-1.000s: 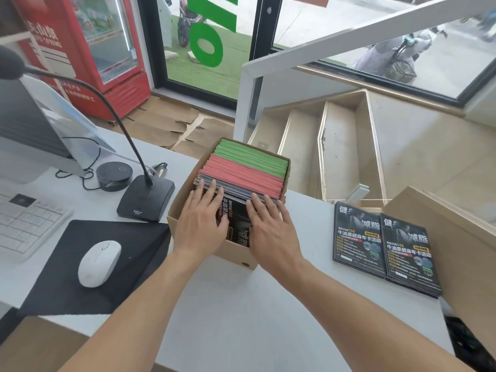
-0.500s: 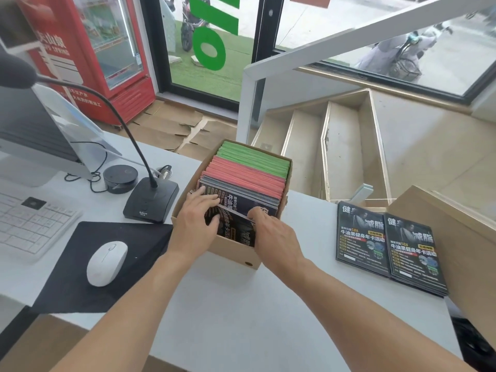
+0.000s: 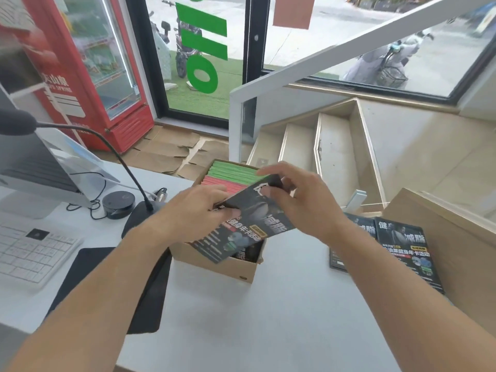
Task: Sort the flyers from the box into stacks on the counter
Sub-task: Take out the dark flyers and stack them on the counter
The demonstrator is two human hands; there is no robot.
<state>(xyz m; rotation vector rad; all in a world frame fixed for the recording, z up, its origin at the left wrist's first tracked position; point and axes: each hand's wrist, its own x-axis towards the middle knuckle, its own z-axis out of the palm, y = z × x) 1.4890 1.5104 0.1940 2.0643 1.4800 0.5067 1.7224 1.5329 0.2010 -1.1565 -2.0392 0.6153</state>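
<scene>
A cardboard box (image 3: 222,267) stands on the white counter (image 3: 268,318), packed with green flyers (image 3: 233,170) at the far end, red flyers (image 3: 222,183) behind my hands and black ones at the near end. A bundle of black flyers (image 3: 241,232) is lifted above the box, tilted. My left hand (image 3: 196,210) grips its left edge and my right hand (image 3: 303,200) pinches its top right corner. Two stacks of black flyers (image 3: 402,248) lie on the counter to the right, partly hidden by my right forearm.
A gooseneck microphone (image 3: 139,218) on a black base, a round black puck (image 3: 118,204), a keyboard (image 3: 29,251), a black mouse pad (image 3: 107,285) and a monitor stand left of the box. A wooden ledge (image 3: 456,237) borders the counter's right side; stairs drop beyond.
Both hands were inside the box on the black flyers; now they have pulled a bundle up out of it and tilted it. The camera has moved closer.
</scene>
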